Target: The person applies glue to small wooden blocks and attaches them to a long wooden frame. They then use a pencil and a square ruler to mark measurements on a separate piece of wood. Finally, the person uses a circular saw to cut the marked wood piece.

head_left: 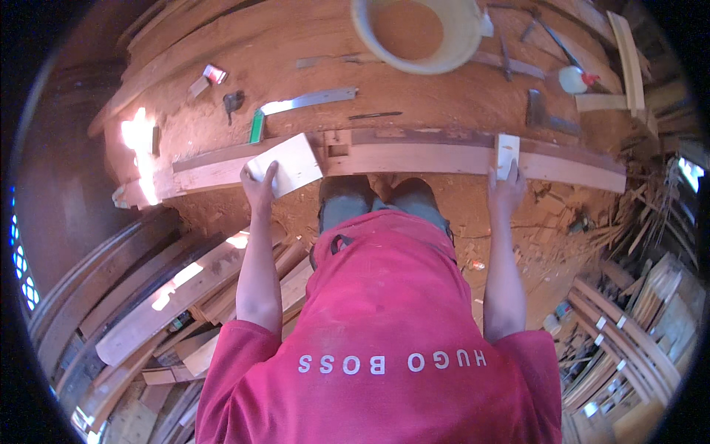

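Observation:
My left hand (pixel 260 182) grips the lower left edge of a flat, pale wooden board (pixel 294 166), which is tilted over the front of the bench. In my right hand (pixel 507 188), the fingers are closed on a smaller pale wooden block (pixel 506 152). Both pieces overlap a long wooden beam (pixel 429 157) lying across the bench's near edge. A rectangular mortise (pixel 338 150) shows in the beam, just right of the board. Beyond the board lies a try square (pixel 310 98) with a green handle. The undersides of both held pieces are hidden.
A whitish bucket (pixel 442 65) stands at the back of the dusty bench. A dark square-shaped tool (pixel 551 117) and a white bottle with a red cap (pixel 572 80) are at right. Stacked timber (pixel 151 318) fills the lower left; more strips (pixel 621 337) lie lower right.

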Available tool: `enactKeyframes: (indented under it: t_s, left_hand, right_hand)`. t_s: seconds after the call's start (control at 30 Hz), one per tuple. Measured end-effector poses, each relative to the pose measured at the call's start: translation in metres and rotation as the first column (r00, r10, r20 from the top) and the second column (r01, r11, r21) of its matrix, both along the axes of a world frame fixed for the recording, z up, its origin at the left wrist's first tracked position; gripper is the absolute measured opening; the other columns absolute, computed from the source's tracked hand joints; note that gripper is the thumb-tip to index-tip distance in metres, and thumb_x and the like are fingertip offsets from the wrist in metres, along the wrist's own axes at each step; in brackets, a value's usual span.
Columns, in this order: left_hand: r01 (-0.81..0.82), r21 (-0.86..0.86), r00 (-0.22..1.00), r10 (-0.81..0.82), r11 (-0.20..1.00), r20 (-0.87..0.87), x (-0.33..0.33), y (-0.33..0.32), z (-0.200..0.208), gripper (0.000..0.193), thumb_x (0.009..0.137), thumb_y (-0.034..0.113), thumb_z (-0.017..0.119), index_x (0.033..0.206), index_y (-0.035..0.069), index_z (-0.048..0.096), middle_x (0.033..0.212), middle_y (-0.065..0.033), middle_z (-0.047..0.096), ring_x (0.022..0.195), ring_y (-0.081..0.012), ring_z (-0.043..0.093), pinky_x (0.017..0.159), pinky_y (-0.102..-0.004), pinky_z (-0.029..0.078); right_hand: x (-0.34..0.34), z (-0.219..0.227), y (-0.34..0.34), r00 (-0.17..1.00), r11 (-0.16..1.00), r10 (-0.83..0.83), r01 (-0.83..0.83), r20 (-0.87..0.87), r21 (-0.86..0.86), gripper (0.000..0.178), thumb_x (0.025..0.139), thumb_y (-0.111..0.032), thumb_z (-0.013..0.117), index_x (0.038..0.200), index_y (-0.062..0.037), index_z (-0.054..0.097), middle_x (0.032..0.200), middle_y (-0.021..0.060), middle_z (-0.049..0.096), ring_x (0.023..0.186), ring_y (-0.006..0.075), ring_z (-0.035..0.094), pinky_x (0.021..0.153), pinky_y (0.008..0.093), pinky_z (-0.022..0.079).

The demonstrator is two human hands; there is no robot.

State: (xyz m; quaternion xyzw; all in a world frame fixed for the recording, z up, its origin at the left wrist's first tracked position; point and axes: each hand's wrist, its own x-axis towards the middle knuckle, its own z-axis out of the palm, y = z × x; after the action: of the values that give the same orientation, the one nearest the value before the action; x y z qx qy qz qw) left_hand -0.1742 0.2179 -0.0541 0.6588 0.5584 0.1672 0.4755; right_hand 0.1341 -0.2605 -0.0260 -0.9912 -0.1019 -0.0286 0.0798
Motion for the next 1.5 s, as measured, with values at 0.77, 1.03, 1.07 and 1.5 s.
enactKeyframes:
  t_s: [0.77, 1.03, 1.07, 1.5]
  left_hand:
    - [0.503, 0.039, 0.855, -0.490, 0.863, -0.171, 0.001, 0.022, 0.004, 0.125, 0.064, 0.040, 0.090, 0.152, -0.006, 0.014, 0.141, -0.0329, 0.034, 0.132, -0.0456, 0.038, 0.109, -0.0460, 0.039]
    - [0.527, 0.050, 0.841, -0.512, 0.848, -0.173, 0.033, -0.016, 0.012, 0.124, 0.062, 0.035, 0.093, 0.154, 0.001, 0.017, 0.139, -0.0300, 0.035, 0.131, -0.0443, 0.040, 0.110, -0.0459, 0.038]
    - [0.547, 0.036, 0.829, -0.535, 0.836, -0.165, 0.030, -0.017, 0.011, 0.123, 0.062, 0.035, 0.093, 0.153, 0.002, 0.018, 0.139, -0.0294, 0.036, 0.131, -0.0439, 0.040, 0.110, -0.0457, 0.038]
    - [0.544, 0.055, 0.830, -0.528, 0.837, -0.179, 0.022, -0.037, 0.006, 0.118, 0.066, 0.041, 0.090, 0.151, -0.005, 0.024, 0.136, -0.0274, 0.043, 0.128, -0.0408, 0.041, 0.110, -0.0477, 0.036]
  right_hand:
    - [-0.144, 0.043, 0.166, 0.927, 0.928, 0.285, -0.204, -0.243, 0.312, 0.041, 0.092, -0.022, 0.067, 0.127, -0.0030, 0.059, 0.116, 0.0215, 0.060, 0.111, 0.0394, 0.058, 0.095, 0.0466, 0.048]
    - [-0.150, 0.045, 0.161, 0.918, 0.910, 0.326, -0.240, -0.226, 0.339, 0.041, 0.092, -0.022, 0.066, 0.128, -0.0043, 0.059, 0.113, 0.0205, 0.062, 0.107, 0.0378, 0.059, 0.093, 0.0455, 0.049]
    - [-0.148, 0.048, 0.157, 0.917, 0.913, 0.304, -0.203, -0.257, 0.353, 0.041, 0.092, -0.023, 0.066, 0.128, -0.0043, 0.060, 0.113, 0.0204, 0.062, 0.107, 0.0379, 0.059, 0.094, 0.0458, 0.048]
    - [-0.062, 0.023, 0.115, 0.886, 0.895, 0.306, -0.142, -0.349, 0.423, 0.030, 0.092, -0.021, 0.063, 0.119, -0.0066, 0.064, 0.111, 0.0184, 0.065, 0.108, 0.0375, 0.059, 0.094, 0.0462, 0.048]
